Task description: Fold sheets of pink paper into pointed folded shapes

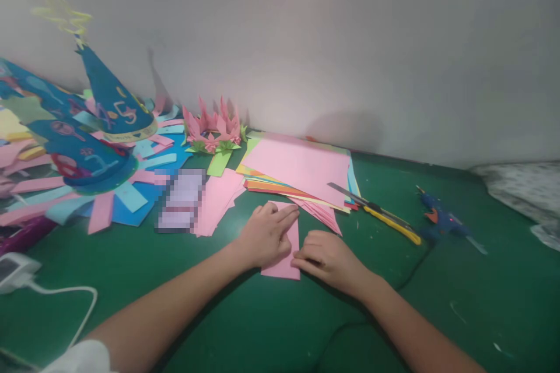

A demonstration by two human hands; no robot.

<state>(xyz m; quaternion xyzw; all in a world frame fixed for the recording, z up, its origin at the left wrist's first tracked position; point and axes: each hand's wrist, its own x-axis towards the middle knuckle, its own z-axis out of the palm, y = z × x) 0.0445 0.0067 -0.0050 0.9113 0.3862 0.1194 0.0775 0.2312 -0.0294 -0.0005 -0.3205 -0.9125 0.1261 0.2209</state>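
Note:
A narrow piece of pink paper (280, 270), looking folded, lies on the green table in front of me. My left hand (265, 235) rests across its upper part, with the index and middle fingers stretched over the paper and the thumb bent below them. At the right edge of the same piece, my right hand (330, 259) has its fingers curled and the thumb and fingertips pinched at the edge. Just beyond both hands sits a stack of coloured sheets (301, 163), pink on top. Several pink strips (321, 214) poke out from under its front side.
Across the stack's right corner lies a yellow cutter knife (389, 222), blade out. A blue glue gun (444, 215) with a cord is farther right. Pink paper pieces (219, 201), a blurred-out phone-like object (181, 198), a pink paper crown (213, 128) and blue cone hats (114, 93) stand left.

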